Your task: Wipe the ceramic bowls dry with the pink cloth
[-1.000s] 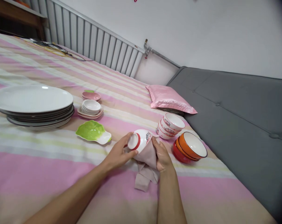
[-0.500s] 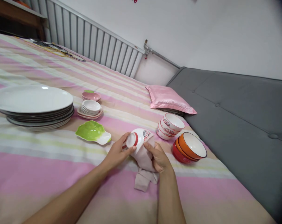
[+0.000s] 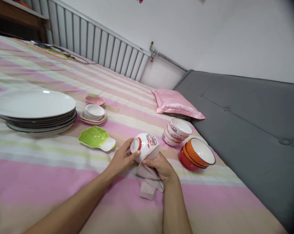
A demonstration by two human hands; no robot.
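Note:
A white bowl (image 3: 146, 145) with a red foot ring and a red-and-black print is tipped on its side above the bed. My left hand (image 3: 124, 157) grips it near the foot, thumb and fingers around the base. With my right hand (image 3: 159, 165) I hold a pale pinkish cloth (image 3: 148, 171) against the rim and lower side; the hand is closed on the cloth, whose end hangs to the bedsheet. The bowl's inside is hidden. To the right stand stacked printed white bowls (image 3: 178, 130) and orange and red bowls (image 3: 198, 154). A green leaf-shaped dish (image 3: 96, 137) lies to the left.
On the striped bedsheet (image 3: 52, 175) stand a tall stack of plates (image 3: 32, 105), small white bowls (image 3: 95, 111) on pale dishes, and pink dishes (image 3: 95, 100) behind. A pink pillow (image 3: 176, 104) rests by the grey headboard (image 3: 246, 120). Cables (image 3: 61, 53) lie at the far left.
My right hand and the cloth have moved down and slightly left along the bowl, uncovering more of its print. The bowl has turned a little in my left hand.

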